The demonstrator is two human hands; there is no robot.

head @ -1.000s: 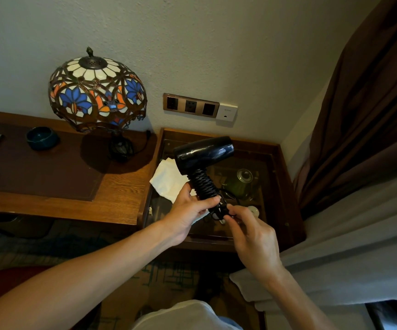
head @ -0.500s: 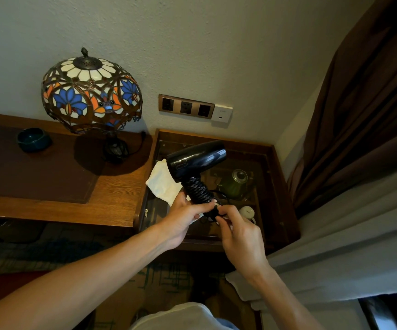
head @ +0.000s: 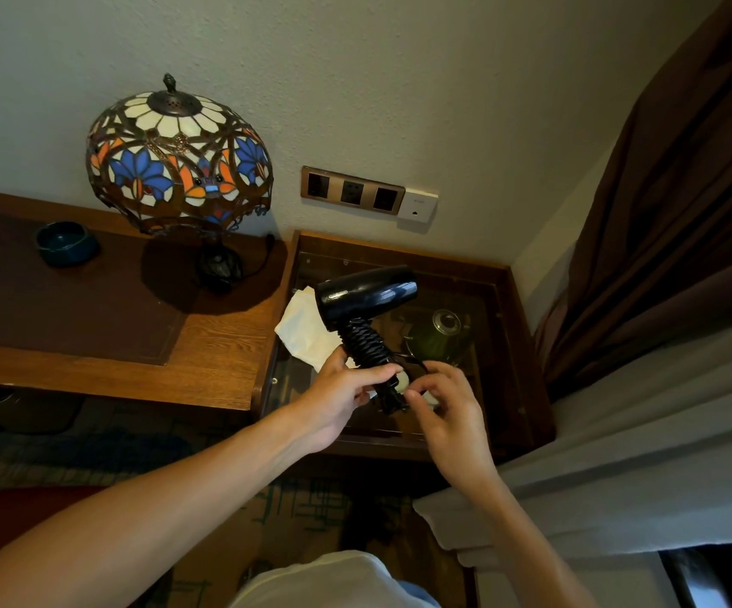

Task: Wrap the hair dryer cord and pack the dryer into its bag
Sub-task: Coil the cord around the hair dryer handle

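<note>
Cord-wrap ending: our left hand (head: 337,401) grips hair dryer (head: 366,296) handle; right hand (head: 447,410), at 3 o'clock, pinches cord (head: 366,346) end. Next: tuck it.

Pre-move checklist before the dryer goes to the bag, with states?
1. Cord coiled round the handle: ok.
2. Left hand gripping the handle: ok.
3. Cord end secured: cannot tell; right hand fingers are at the loose end near the handle base.
4. Hair dryer held clear of the glass-topped table: ok.
5. Bag located: not ok; only a white cloth, possibly the bag.
</note>
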